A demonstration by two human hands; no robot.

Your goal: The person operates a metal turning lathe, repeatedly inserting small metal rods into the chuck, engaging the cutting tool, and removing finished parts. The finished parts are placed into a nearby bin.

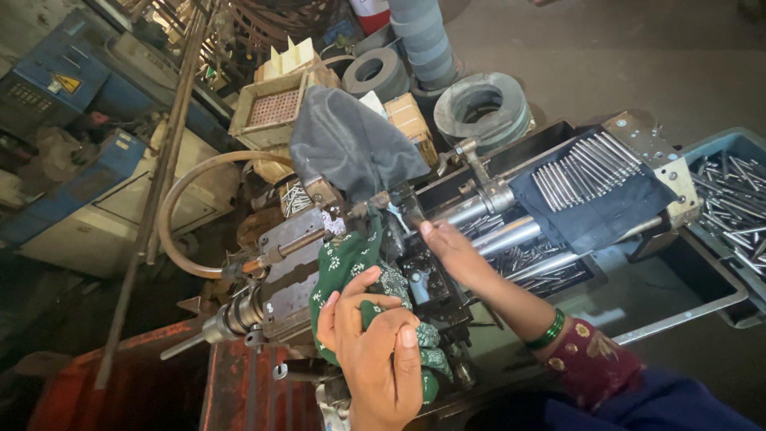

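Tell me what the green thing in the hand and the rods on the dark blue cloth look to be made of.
Green cloth, gripped by the left hand: seemingly soft printed fabric, since it folds and drapes. Rods on the dark blue cloth: likely bare polished metal, silvery with bright glints.

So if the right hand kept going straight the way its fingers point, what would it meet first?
The right hand points up and left toward the machine's middle. First in line looks to be the small metal clamp part just below the dark grey cloth; depth is hard to judge from this view.
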